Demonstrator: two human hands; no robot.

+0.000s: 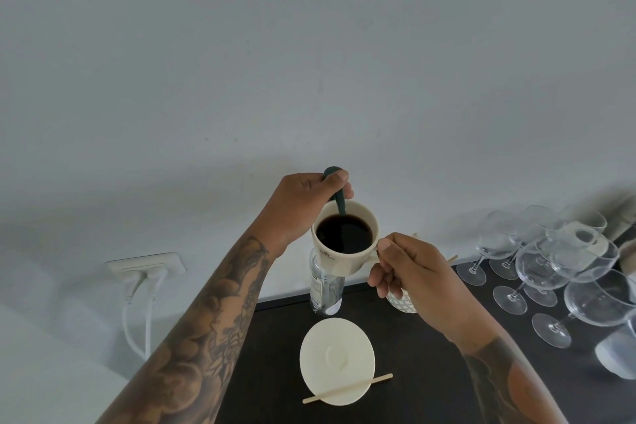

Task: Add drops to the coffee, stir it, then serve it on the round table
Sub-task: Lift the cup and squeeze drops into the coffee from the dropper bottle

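Observation:
A cream cup (339, 260) full of black coffee (344, 233) is lifted above the dark counter. My right hand (409, 268) pinches its handle from the right. My left hand (306, 203) holds a dark green dropper (339, 196) tilted over the far rim of the cup, its tip just above the coffee. Below on the counter lies the cream saucer (336, 360), bare, with a wooden stir stick (347, 388) lying across its near edge.
A clear glass bottle (325, 289) stands under the lifted cup. A small patterned cup (402, 301) sits behind my right hand. Several wine glasses (537, 262) crowd the right of the dark counter (413, 372). A wall socket with white cables (144, 268) is on the left.

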